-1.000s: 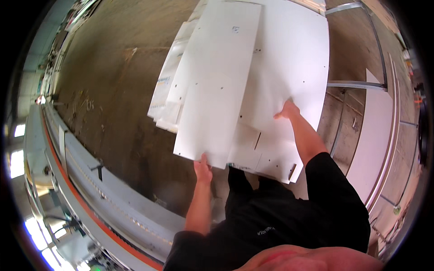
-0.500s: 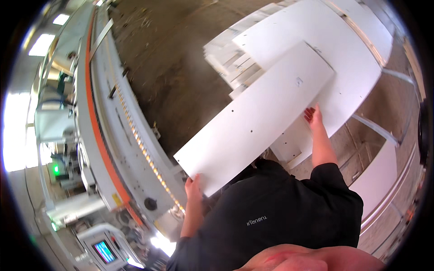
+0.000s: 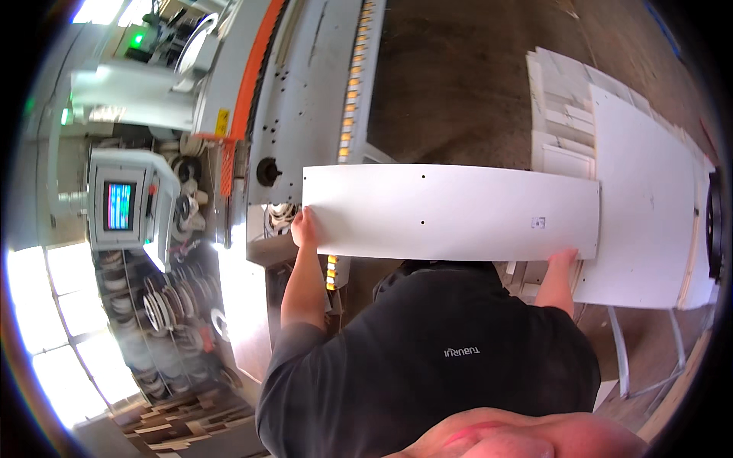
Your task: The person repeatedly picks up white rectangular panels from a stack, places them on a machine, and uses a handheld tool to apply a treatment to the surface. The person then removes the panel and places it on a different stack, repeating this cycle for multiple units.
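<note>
A long white board (image 3: 473,210) with small dark holes and a small label lies level across the front of my body. Its left end is gripped by my left hand (image 3: 304,226), fingers curled round the edge beside the machine. Near the right end, my right hand (image 3: 563,256) holds the near long edge, with part of its fingers hidden by the board. The board's left end reaches over the corner of the machine bed (image 3: 305,99), and its right end overlaps a stack of white panels (image 3: 645,206).
An orange strip (image 3: 263,61) and a row of yellow rollers (image 3: 351,99) run along the machine. A control panel with a lit screen (image 3: 120,206) stands at left. Behind it, rolls of edging tape (image 3: 156,309) fill a rack. Metal frame legs (image 3: 618,351) show at lower right.
My body has turned left, bringing the board from a slant to level and over toward the machine. My right hand has closed on the board's near edge; earlier its fingers were apart beside it.
</note>
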The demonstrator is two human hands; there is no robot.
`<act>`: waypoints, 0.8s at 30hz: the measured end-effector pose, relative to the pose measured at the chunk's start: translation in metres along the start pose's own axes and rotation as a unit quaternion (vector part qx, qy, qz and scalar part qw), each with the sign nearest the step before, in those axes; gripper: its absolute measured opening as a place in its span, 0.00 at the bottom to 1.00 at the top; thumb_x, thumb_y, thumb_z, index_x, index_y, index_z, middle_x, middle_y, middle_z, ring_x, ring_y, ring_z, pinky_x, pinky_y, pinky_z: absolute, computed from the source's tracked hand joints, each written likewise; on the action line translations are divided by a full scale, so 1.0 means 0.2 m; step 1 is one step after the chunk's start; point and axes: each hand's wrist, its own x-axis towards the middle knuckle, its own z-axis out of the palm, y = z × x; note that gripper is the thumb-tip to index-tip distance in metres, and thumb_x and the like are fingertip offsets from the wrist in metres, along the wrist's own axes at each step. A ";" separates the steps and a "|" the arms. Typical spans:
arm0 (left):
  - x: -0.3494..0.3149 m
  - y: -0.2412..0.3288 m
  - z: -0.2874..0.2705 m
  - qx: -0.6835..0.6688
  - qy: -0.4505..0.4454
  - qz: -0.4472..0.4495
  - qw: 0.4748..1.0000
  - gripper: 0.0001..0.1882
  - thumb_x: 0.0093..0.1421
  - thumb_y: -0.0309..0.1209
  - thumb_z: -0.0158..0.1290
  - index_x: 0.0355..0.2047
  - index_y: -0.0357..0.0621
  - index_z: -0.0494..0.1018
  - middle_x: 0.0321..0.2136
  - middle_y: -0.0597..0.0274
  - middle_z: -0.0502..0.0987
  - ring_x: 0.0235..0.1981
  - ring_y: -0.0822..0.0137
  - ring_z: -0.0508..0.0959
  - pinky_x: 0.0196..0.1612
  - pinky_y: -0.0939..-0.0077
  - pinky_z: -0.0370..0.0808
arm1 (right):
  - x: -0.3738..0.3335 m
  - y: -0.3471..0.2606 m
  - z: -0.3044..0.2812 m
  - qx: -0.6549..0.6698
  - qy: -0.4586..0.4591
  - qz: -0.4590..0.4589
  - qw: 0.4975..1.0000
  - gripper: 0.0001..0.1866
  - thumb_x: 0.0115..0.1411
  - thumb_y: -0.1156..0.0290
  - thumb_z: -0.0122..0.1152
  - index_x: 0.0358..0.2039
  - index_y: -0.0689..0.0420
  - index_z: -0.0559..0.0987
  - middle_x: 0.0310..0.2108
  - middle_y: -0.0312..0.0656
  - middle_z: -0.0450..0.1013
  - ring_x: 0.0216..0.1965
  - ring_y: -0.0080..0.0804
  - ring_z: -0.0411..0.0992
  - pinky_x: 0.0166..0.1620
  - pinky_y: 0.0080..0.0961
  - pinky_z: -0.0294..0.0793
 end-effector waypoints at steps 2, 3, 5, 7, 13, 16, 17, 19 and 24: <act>0.09 0.01 -0.05 0.106 -0.025 -0.042 0.993 0.28 0.67 0.56 0.48 0.48 0.45 0.80 0.41 0.55 0.84 0.47 0.47 0.80 0.52 0.54 0.73 | -0.19 0.06 0.06 -0.008 -0.036 -0.029 0.999 0.30 0.73 0.53 0.42 0.64 0.63 0.69 0.62 0.45 0.70 0.59 0.46 0.71 0.60 0.44 0.74; 0.14 -0.08 -0.12 0.165 0.030 0.014 0.986 0.27 0.67 0.54 0.49 0.54 0.46 0.76 0.49 0.56 0.80 0.54 0.49 0.76 0.58 0.52 0.69 | -0.36 0.09 0.10 -0.026 -0.083 -0.029 0.996 0.31 0.73 0.52 0.41 0.66 0.63 0.68 0.64 0.45 0.69 0.61 0.46 0.70 0.61 0.46 0.72; 0.19 -0.18 -0.19 0.223 0.105 0.095 0.965 0.31 0.66 0.51 0.51 0.64 0.49 0.67 0.62 0.57 0.72 0.65 0.53 0.67 0.66 0.49 0.59 | -0.68 0.11 0.19 -0.092 -0.139 -0.038 0.985 0.31 0.74 0.52 0.39 0.67 0.62 0.67 0.65 0.45 0.68 0.62 0.45 0.69 0.62 0.47 0.71; 0.24 -0.23 -0.28 0.226 0.139 0.145 0.953 0.36 0.64 0.47 0.55 0.68 0.45 0.62 0.69 0.54 0.64 0.71 0.53 0.60 0.72 0.50 0.50 | -0.99 0.18 0.24 -0.187 -0.151 -0.053 0.969 0.31 0.74 0.52 0.40 0.67 0.62 0.67 0.66 0.45 0.67 0.63 0.44 0.69 0.61 0.46 0.73; 0.16 -0.43 -0.31 0.148 0.211 0.076 0.963 0.47 0.60 0.48 0.62 0.71 0.37 0.53 0.71 0.44 0.56 0.72 0.46 0.56 0.72 0.50 0.52 | -1.51 0.46 0.20 -0.091 -0.116 0.090 0.985 0.25 0.72 0.46 0.47 0.56 0.52 0.75 0.52 0.39 0.76 0.50 0.37 0.75 0.51 0.41 0.78; 0.16 -0.47 -0.26 0.002 0.217 0.057 0.974 0.53 0.58 0.42 0.67 0.71 0.30 0.47 0.70 0.36 0.54 0.71 0.42 0.56 0.72 0.51 0.54 | -1.61 0.59 0.12 -0.130 -0.143 0.149 0.970 0.27 0.70 0.39 0.48 0.51 0.49 0.76 0.47 0.38 0.76 0.46 0.35 0.75 0.48 0.41 0.78; 0.14 -0.45 -0.24 -0.061 0.175 -0.004 0.983 0.56 0.57 0.41 0.68 0.72 0.27 0.44 0.69 0.32 0.53 0.72 0.41 0.54 0.72 0.54 0.56 | -1.64 0.62 0.11 -0.145 -0.153 0.156 0.965 0.28 0.70 0.38 0.48 0.52 0.49 0.76 0.47 0.38 0.75 0.45 0.35 0.74 0.48 0.41 0.78; 0.17 -0.54 -0.18 -0.213 0.131 -0.085 0.964 0.54 0.61 0.40 0.65 0.73 0.30 0.41 0.56 0.41 0.68 0.55 0.50 0.71 0.57 0.60 0.70 | -1.84 0.64 0.19 -0.183 -0.184 0.174 0.950 0.29 0.70 0.36 0.48 0.53 0.49 0.75 0.46 0.37 0.74 0.45 0.35 0.73 0.48 0.41 0.78; 0.19 -0.35 -0.30 -0.398 0.044 -0.170 0.901 0.48 0.67 0.34 0.58 0.76 0.42 0.39 0.30 0.58 0.75 0.21 0.68 0.72 0.25 0.70 0.72 | -1.91 0.73 0.24 -0.236 -0.194 0.210 0.929 0.28 0.68 0.41 0.56 0.56 0.51 0.72 0.48 0.38 0.71 0.47 0.34 0.71 0.48 0.40 0.79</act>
